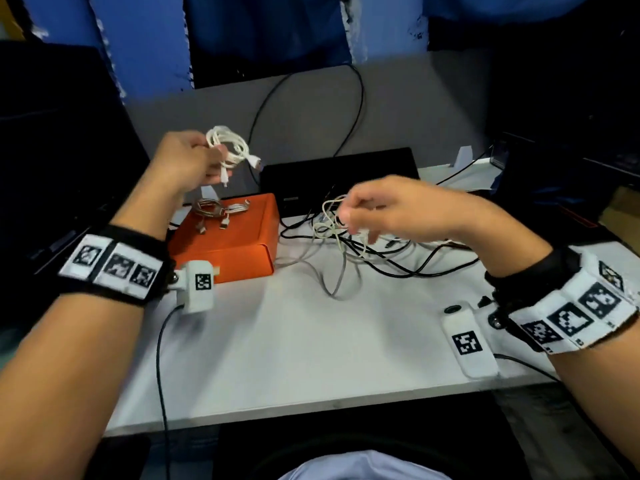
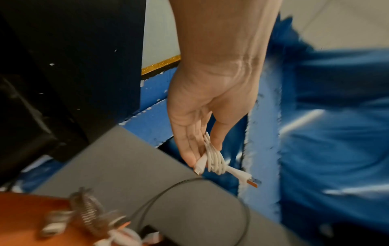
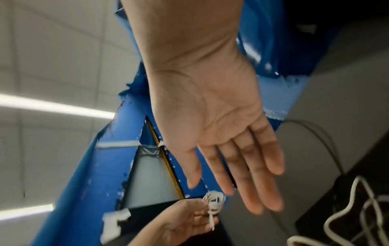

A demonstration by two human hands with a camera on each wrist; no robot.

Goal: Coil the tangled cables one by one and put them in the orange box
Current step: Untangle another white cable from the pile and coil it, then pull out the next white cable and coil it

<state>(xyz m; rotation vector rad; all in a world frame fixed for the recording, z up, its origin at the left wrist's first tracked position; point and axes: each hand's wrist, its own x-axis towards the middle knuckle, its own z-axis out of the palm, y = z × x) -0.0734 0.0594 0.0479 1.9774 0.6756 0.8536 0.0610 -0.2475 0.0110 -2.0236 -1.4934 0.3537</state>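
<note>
Left hand (image 1: 185, 161) raised above the orange box (image 1: 227, 239), grip pinching a coiled white cable (image 1: 228, 147), plugs dangling. Box near bench (image 1: 294, 341) back-left, two coils on it. Right hand (image 1: 398, 209) over tangled cables (image 1: 346, 244), fingers straight, grip spread, holding nothing.

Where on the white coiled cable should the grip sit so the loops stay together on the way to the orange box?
Across the bundled loops, as the left hand pinches the white coiled cable now: thumb on one side, fingers on the other, coming from the side away from the two plug ends, which hang free. Pinching every strand at once likely keeps the coil from springing open above the orange box.
</note>
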